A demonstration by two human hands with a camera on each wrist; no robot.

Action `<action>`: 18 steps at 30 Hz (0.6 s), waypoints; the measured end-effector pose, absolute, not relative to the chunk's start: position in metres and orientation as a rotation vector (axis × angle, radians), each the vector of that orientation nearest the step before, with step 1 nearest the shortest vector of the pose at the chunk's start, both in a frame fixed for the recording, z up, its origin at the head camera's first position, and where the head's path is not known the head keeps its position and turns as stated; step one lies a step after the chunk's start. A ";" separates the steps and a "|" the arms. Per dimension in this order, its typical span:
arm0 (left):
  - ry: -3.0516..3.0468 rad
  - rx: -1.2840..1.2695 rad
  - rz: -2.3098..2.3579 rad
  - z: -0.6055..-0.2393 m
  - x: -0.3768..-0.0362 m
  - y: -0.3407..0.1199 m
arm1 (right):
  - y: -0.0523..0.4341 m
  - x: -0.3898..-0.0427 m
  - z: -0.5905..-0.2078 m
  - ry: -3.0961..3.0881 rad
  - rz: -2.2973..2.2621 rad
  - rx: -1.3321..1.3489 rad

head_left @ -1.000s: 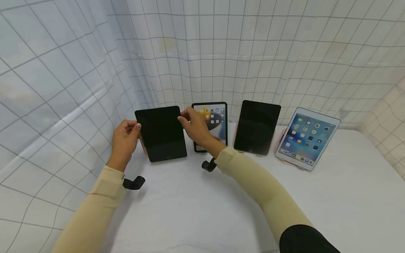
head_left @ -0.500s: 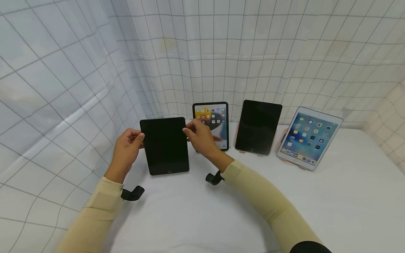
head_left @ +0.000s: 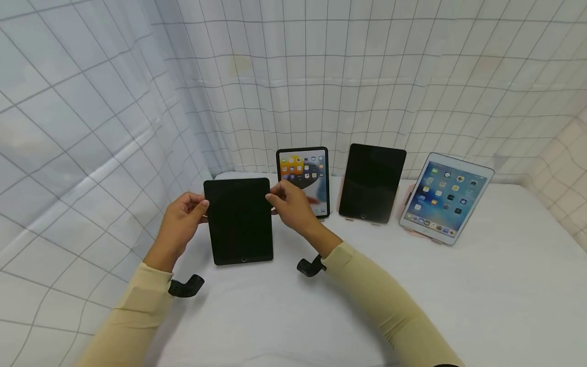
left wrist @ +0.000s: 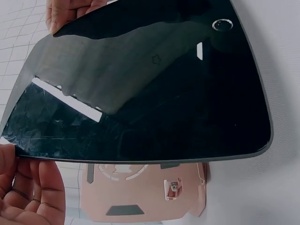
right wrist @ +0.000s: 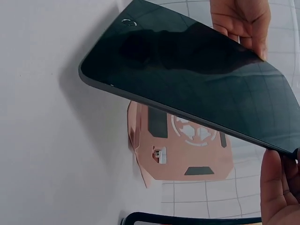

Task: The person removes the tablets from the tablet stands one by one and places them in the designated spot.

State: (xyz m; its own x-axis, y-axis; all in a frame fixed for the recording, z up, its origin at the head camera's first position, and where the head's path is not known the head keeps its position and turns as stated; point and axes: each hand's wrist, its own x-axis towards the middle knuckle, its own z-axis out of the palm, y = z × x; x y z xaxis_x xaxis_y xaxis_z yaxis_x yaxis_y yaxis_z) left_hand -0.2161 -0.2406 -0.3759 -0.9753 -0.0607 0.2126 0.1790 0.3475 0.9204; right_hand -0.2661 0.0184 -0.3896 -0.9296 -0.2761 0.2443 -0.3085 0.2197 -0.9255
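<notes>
A black tablet (head_left: 238, 220) with a dark screen is held above the white table (head_left: 412, 295), home button toward me. My left hand (head_left: 198, 206) pinches its left edge near the top, and my right hand (head_left: 276, 197) pinches its right edge. In the left wrist view the tablet (left wrist: 140, 79) hangs above an empty pink stand (left wrist: 140, 194), with my left hand (left wrist: 23, 187) at its corner. The right wrist view shows the same tablet (right wrist: 187, 79), the pink stand (right wrist: 187, 154) beneath it, and my right hand (right wrist: 281, 187) on the edge.
Three more tablets lean on stands at the back: a lit one (head_left: 302, 178), a dark one (head_left: 372, 183), and a white lit one (head_left: 445, 199). Grid-patterned curtains (head_left: 91, 127) close off the left and back.
Both hands have lifted the black tablet off its stand and drawn it toward me and lower in the view.
</notes>
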 end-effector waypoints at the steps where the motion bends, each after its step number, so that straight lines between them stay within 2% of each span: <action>1: -2.410 -0.110 -1.686 -0.376 -0.215 -0.241 | 0.019 -0.266 -0.390 -2.437 1.866 0.579; 18: -2.640 -0.152 -1.779 -0.373 -0.207 -0.247 | 0.030 -0.262 -0.402 -2.482 2.076 0.558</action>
